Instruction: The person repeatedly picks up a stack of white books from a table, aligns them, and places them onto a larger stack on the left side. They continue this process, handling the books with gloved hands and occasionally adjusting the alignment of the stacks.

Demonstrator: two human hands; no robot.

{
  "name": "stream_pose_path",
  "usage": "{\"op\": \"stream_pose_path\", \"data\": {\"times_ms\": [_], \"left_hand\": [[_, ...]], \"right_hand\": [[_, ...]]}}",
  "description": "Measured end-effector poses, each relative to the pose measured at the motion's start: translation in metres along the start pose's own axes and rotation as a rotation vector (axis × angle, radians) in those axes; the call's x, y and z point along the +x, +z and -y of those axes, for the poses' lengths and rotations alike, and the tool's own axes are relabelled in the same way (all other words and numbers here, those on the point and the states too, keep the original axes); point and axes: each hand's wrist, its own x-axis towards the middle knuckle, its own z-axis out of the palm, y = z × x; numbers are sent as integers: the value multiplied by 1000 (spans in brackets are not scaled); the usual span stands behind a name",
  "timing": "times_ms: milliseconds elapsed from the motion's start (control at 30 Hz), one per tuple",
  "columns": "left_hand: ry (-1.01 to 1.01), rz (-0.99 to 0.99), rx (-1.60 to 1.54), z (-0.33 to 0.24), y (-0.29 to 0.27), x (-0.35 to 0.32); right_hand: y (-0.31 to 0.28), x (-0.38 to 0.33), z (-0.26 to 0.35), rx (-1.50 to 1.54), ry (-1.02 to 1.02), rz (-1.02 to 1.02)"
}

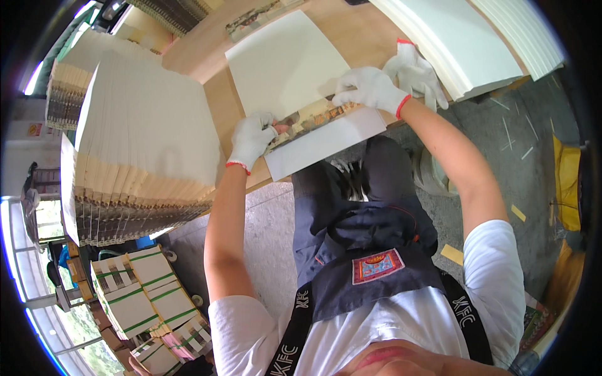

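A white sheet (288,56) lies on the wooden table in front of me, reaching toward the near edge. Across its lower part runs a long strip with a printed brown picture (316,120). Below that, a plain white flap (326,145) juts past the table edge over my lap. My left hand (252,139), in a white glove with a red cuff, pinches the strip's left end; bare fingertips show. My right hand (369,89), gloved the same way, has its fingers closed at the strip's right end. Whether strip and sheet are one piece, I cannot tell.
A loose white glove (414,74) lies beside my right hand. Tall stacks of white sheets with printed edges (144,138) stand at the left. White stacked sheets (445,44) fill the far right. Bundles with green straps (135,294) sit lower left. Paper scraps (451,254) litter the floor.
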Motion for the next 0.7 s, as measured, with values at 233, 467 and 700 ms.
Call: {"op": "stream_pose_path", "data": {"times_ms": [233, 467, 700], "left_hand": [[290, -27, 350, -10, -12, 8], [665, 501, 878, -82, -37, 52], [626, 775, 887, -88, -7, 93]], "right_hand": [[-5, -9, -1, -49, 39, -46], [-3, -1, 6, -112, 41, -19], [-14, -31, -22, -374, -15, -453]]}}
